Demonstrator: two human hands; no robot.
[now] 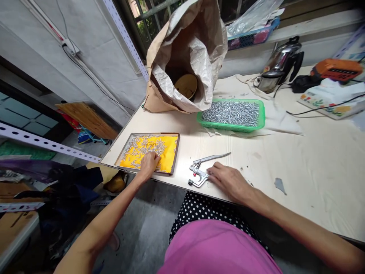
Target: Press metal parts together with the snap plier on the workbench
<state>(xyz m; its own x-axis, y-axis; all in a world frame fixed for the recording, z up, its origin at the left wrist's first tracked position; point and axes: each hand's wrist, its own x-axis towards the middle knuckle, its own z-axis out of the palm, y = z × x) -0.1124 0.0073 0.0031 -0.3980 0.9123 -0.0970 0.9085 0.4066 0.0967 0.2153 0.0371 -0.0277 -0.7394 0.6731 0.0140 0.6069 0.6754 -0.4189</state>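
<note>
Silver pins [161, 147] lie in the left-hand tray [176, 154], the left hand [149, 164] bunched over them, grip unclear; pinch one cleanly. Further right, the right hand [229, 179] clasps the pliers [204, 177], best kept steady

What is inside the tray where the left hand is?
The tray holds a yellow sheet scattered with small metal pieces. The left hand hides what is directly beneath it, as does the sheet.
</note>
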